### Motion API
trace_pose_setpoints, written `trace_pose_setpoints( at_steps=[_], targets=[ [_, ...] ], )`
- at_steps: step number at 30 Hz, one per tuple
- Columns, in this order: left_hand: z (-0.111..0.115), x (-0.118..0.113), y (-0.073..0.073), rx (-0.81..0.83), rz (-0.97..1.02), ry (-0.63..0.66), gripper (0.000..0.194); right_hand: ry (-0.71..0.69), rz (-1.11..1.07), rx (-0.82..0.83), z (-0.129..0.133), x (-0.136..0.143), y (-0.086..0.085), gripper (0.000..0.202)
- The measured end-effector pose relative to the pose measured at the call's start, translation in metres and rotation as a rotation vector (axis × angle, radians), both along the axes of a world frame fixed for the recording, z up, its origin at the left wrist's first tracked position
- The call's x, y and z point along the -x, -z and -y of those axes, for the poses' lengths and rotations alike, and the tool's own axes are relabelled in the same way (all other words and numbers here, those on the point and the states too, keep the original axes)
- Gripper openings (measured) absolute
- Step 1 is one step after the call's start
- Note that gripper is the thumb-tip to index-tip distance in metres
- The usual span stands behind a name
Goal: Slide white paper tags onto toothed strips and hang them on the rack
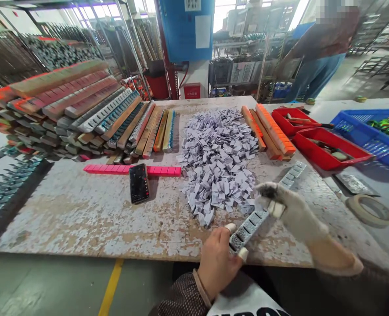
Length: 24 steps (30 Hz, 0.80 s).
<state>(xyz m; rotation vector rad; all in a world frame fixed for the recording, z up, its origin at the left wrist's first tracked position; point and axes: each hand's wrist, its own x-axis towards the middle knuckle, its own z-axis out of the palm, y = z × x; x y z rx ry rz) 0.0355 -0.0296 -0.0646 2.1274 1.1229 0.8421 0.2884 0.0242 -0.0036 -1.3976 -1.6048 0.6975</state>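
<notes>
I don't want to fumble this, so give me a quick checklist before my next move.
1. Left hand steadying the near end of the speckled bar: ok.
2. Right hand gloved: ok.
3. Right hand's grip secure: cannot tell, fingers blurred.
4. Phone off the pink strip: not ok, it lies across it.
5. Bar not touching the pile of pale pieces: cannot tell.

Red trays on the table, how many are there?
2. The nearer red tray is beside the blue basket. The farther red tray is just behind it, near the orange bars. I can't see any more.
</notes>
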Motion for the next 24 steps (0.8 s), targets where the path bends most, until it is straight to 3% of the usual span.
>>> trace_pose_setpoints(
  at_steps=[3,8,11,15,17,20,24],
  targets=[
    [-0.007,-0.001,-0.011,0.144,0.175,-0.028,0.054,0.062,-0.372,0.042,0.039,0.041,0.009,0.03],
    [-0.014,0.0,-0.043,0.456,0.424,0.034,0.023,0.118,-0.495,0.08,0.067,0.074,0.015,0.026],
    [-0.01,0.002,-0.055,0.51,0.462,0.07,0.036,0.065,-0.515,0.058,0.077,0.073,0.012,0.026],
    [0.001,0.006,-0.057,0.453,0.381,0.12,0.04,-0.117,-0.188,-0.008,0.085,0.065,0.003,0.012],
    [0.005,0.008,-0.056,0.386,0.303,0.127,0.041,-0.137,-0.036,-0.113,0.088,0.066,-0.002,0.018],
    [0.008,0.012,-0.056,0.242,0.187,0.132,0.047,-0.108,0.015,-0.228,0.091,0.07,-0.004,0.022],
    [0.01,0.015,-0.062,0.099,0.178,0.157,0.055,-0.096,0.01,-0.193,0.1,0.068,0.006,0.018]
  ],
)
